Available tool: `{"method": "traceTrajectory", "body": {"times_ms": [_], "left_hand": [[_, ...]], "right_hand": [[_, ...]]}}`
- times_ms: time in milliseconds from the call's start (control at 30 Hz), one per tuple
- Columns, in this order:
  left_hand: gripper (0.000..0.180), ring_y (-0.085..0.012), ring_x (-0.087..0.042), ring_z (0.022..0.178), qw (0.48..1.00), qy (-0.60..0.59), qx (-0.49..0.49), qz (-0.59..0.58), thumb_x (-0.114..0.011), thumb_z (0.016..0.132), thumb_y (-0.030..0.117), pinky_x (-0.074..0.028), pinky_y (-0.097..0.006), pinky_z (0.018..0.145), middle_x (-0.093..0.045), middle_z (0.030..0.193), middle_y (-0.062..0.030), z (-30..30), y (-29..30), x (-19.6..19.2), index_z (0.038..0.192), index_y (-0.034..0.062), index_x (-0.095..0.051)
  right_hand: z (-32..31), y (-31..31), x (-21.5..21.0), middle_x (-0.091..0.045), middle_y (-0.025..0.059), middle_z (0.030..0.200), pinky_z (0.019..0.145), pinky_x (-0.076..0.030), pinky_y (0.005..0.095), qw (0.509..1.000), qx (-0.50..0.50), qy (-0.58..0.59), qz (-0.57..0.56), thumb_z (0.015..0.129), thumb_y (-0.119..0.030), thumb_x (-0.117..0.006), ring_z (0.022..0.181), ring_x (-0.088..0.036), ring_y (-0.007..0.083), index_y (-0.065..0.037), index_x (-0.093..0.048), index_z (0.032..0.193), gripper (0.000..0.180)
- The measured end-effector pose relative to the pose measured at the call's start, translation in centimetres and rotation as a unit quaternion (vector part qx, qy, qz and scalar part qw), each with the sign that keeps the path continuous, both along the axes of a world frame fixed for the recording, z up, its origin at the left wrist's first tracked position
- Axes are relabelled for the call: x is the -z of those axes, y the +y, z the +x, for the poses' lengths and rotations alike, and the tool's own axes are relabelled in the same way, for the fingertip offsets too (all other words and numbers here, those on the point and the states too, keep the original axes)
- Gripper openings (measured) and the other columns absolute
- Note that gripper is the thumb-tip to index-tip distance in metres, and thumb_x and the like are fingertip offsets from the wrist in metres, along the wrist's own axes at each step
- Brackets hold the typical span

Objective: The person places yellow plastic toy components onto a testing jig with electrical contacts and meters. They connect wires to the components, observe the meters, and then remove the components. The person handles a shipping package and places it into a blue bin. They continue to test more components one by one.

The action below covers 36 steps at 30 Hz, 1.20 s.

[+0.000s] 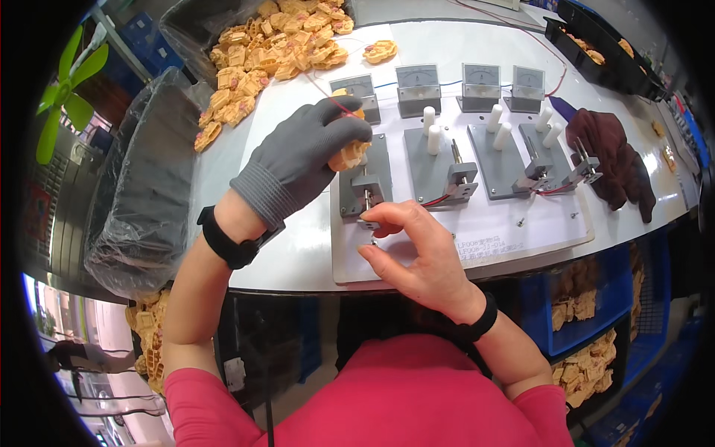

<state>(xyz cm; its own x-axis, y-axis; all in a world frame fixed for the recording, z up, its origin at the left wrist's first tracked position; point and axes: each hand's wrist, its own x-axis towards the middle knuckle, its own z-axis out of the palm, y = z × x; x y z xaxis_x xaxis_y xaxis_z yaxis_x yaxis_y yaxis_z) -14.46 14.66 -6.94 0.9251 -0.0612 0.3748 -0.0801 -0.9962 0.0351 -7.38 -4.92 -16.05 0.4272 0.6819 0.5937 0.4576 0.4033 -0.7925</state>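
Our gloved left hand (302, 160) has its grip clamped on a tan part (348, 154); our bare right hand (413, 249) pinches the leftmost fixture's lever (368, 201) on the counter (298, 253).

A white desk (298, 261) is shining under bright light. A green fan (67, 89) is standing at the left. Blue crates (588, 313) are sitting under the desk, above the floor.

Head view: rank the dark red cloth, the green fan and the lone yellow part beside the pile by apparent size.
1. Dark red cloth.
2. Green fan, though it sits at the bent rim, so its rank against the cloth is unsure.
3. Lone yellow part, clearly smallest.
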Motion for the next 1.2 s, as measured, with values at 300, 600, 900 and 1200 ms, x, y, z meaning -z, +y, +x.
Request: {"method": "traceTrajectory", "body": {"times_ms": [300, 600, 900, 1200], "left_hand": [[0.078, -0.0346, -0.056, 0.114, 0.993, 0.095, -0.028, -0.061, -0.061, 0.075, -0.008, -0.048, -0.038, 0.095, -0.044, 0.144, -0.0159, -0.2, -0.8, 1.4, 0.146, 0.0165, -0.038], [0.079, -0.0212, -0.058, 0.108, 0.97, -0.006, -0.141, -0.198, -0.061, 0.079, -0.006, -0.049, -0.033, 0.091, -0.042, 0.144, -0.0128, -5.3, -0.5, 0.8, 0.15, 0.0117, -0.031], [0.075, -0.0238, -0.059, 0.108, 0.96, 0.029, -0.158, -0.227, -0.065, 0.082, 0.005, -0.049, -0.035, 0.093, -0.048, 0.137, -0.0139, -6.0, -1.6, 1.9, 0.149, 0.0116, -0.031], [0.071, -0.0367, -0.054, 0.117, 0.972, -0.002, -0.114, -0.205, -0.064, 0.083, 0.014, -0.045, -0.041, 0.099, -0.051, 0.133, -0.0208, -7.6, -0.5, 4.5, 0.147, 0.0054, -0.034]], "right_hand": [[-0.2, 0.0, -0.1, -0.058, 0.0089, 0.099, 0.077, -0.049, 0.0314, 1.0, 0.017, 0.011, -0.013, 0.082, -0.008, -0.072, 0.086, -0.059, 0.02, -0.005, -0.057, 0.114, 0.036], [-0.2, -0.4, 0.4, -0.051, 0.009, 0.106, 0.08, -0.045, 0.0316, 0.996, 0.073, 0.04, -0.02, 0.086, -0.006, -0.067, 0.092, -0.053, 0.019, -0.003, -0.049, 0.118, 0.037], [-0.3, -0.4, 0.5, -0.052, 0.0093, 0.1, 0.078, -0.046, 0.0313, 0.995, 0.076, 0.055, -0.037, 0.085, -0.005, -0.067, 0.087, -0.054, 0.0195, -0.003, -0.052, 0.111, 0.03], [-0.6, 0.0, 0.3, -0.053, 0.0095, 0.098, 0.076, -0.046, 0.0307, 0.993, 0.077, 0.017, -0.09, 0.084, -0.003, -0.066, 0.083, -0.053, 0.0201, -0.002, -0.054, 0.106, 0.025]]}}
